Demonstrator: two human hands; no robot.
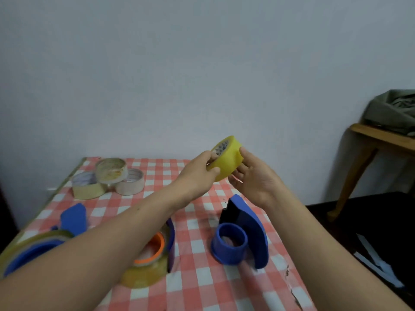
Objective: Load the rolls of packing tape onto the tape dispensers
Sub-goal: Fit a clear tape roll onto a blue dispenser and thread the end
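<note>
Both hands hold a yellow tape roll in the air above the table's far middle. My left hand grips its left side, thumb on the core. My right hand holds its right side from below, fingers curled round it. Below them an empty blue dispenser lies on the cloth with its hub pointing up. A dispenser with a clear roll on an orange core lies partly under my left forearm. Another blue dispenser with a roll on it is at the near left.
Three used tape rolls are stacked at the far left of the red checked tablecloth. A wall stands just behind the table. A wooden side table with a grey bag is to the right, beyond a dark floor.
</note>
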